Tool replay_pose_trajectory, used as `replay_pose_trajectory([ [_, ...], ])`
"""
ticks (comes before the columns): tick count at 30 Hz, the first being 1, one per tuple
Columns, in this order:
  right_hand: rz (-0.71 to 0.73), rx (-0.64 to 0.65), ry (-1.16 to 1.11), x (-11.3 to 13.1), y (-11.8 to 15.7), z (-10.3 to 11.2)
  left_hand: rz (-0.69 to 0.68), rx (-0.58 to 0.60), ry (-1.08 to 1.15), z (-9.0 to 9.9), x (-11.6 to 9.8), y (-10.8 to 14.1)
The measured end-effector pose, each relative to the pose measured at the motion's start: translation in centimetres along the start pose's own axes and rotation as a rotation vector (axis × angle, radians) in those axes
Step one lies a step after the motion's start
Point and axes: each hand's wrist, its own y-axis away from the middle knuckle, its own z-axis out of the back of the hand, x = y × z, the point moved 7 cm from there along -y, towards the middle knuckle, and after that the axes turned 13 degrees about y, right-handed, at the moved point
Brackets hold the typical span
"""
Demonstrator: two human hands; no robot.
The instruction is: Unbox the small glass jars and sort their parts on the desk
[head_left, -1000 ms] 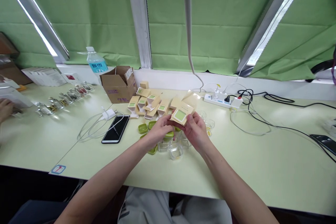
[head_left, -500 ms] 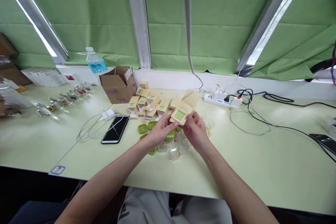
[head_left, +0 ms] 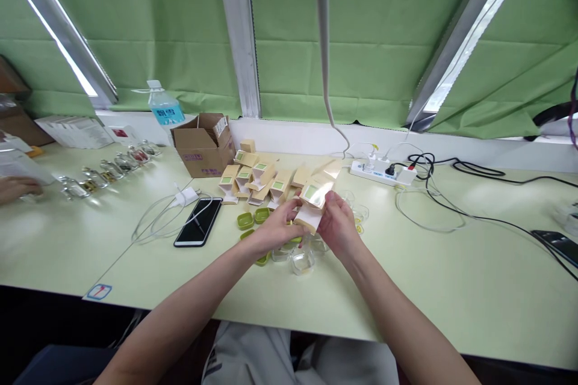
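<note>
Between my two hands is a small tan cardboard box (head_left: pixel 313 198) with a green square on its face and a pale flap pointing toward me. My left hand (head_left: pixel 280 225) grips its left side, fingers closed. On the right side, my right hand (head_left: pixel 338 221) pinches the box too. Below it on the table lie several clear plastic containers (head_left: pixel 302 261), partly hidden by my hands. Left of them sit several green lids or shallow cups (head_left: pixel 245 220). Behind stands a cluster of similar tan boxes (head_left: pixel 261 175) with open flaps.
A brown carton (head_left: pixel 204 153) and a water bottle (head_left: pixel 166 107) stand at the back. A phone (head_left: pixel 198 224) and white cable (head_left: pixel 156 216) lie left. A power strip (head_left: pixel 383 173) with cables is at right. Another person's hand (head_left: pixel 18 188) shows at the far left beside small glass bottles (head_left: pixel 111 171).
The box in my hands has turned and tilted, so its pale flap now faces me and its front catches the light. Another person's hand has come more into view at the far left.
</note>
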Motion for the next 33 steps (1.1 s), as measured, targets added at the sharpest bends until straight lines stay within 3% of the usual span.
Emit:
replay_pose_trajectory([
  [2,-0.025,0.013,-0.038,0.0,-0.2,0.2,-0.010,0.023,-0.069,0.3,-0.1,0.1],
  [4,-0.023,0.015,-0.061,0.1,-0.4,0.6,-0.062,-0.040,-0.199,1.3,-0.8,0.3],
  [8,-0.009,-0.022,-0.084,0.3,-0.6,1.3,-0.376,-0.232,-0.499,2.6,-4.3,1.4],
  [12,-0.037,-0.032,-0.068,-0.1,-0.7,1.5,-0.645,-0.076,-0.953,0.3,-6.0,2.4],
  [14,-0.045,-0.048,-0.047,-0.3,-0.7,1.6,-0.678,-0.007,-1.165,-0.6,-5.6,2.5],
  [18,-0.053,-0.110,0.004,-0.3,-0.7,2.2,-0.627,-0.028,-1.393,-0.4,-4.6,2.3],
  [21,-0.049,-0.149,0.037,-0.2,-0.7,2.6,-0.564,-0.076,-1.352,0.1,-4.2,2.0],
  [28,-0.025,-0.176,0.098,-0.3,-0.3,2.0,-0.461,-0.237,-0.989,0.5,-3.0,1.3],
  [33,0.028,-0.336,0.105,-0.3,-0.3,3.0,-0.376,-0.414,-0.876,1.7,-2.9,1.2],
])
